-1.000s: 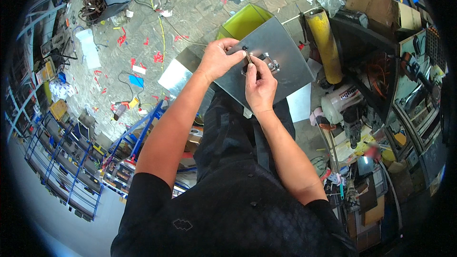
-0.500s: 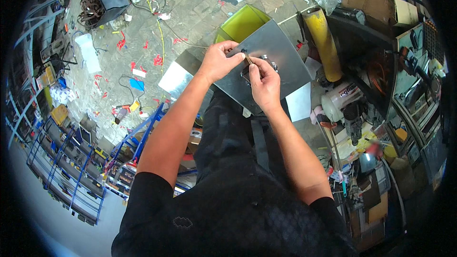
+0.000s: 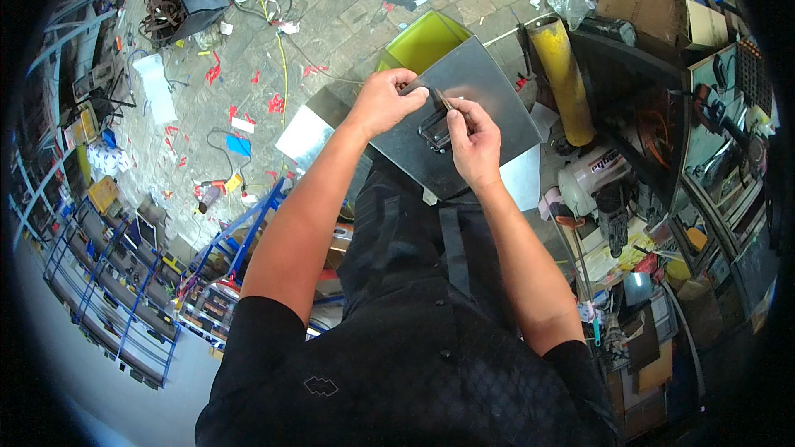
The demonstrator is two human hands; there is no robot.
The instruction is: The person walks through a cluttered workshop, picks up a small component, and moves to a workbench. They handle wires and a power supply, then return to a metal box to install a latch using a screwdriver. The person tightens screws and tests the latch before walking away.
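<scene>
A grey metal sheet [image 3: 493, 74] lies tilted in front of my legs, against a box with a yellow-green inside [image 3: 422, 43]. On the sheet sits a dark rectangular fitting [image 3: 433, 127], partly behind my right hand. My right hand [image 3: 475, 141] pinches a thin brownish stick-like piece [image 3: 444, 100] between thumb and fingers, its end pointing up and left. Thumb and fingers of my left hand [image 3: 386, 103] are closed together over the sheet's left side. What they hold, if anything, is too small and hidden to make out. A small gap separates the two hands.
A yellow tube [image 3: 563, 83] stands right of the sheet, near a cluttered workbench [image 3: 704, 174]. Red scraps [image 3: 276, 103] and a yellow cable [image 3: 283, 66] lie on the tiled floor. A blue metal frame [image 3: 248, 236] is at left; a dark bin [image 3: 200, 2] stands beyond.
My right hand has moved slightly right and down, drawing the thin piece away from my left fingertips. The dark fitting now shows more. My left hand has hardly moved.
</scene>
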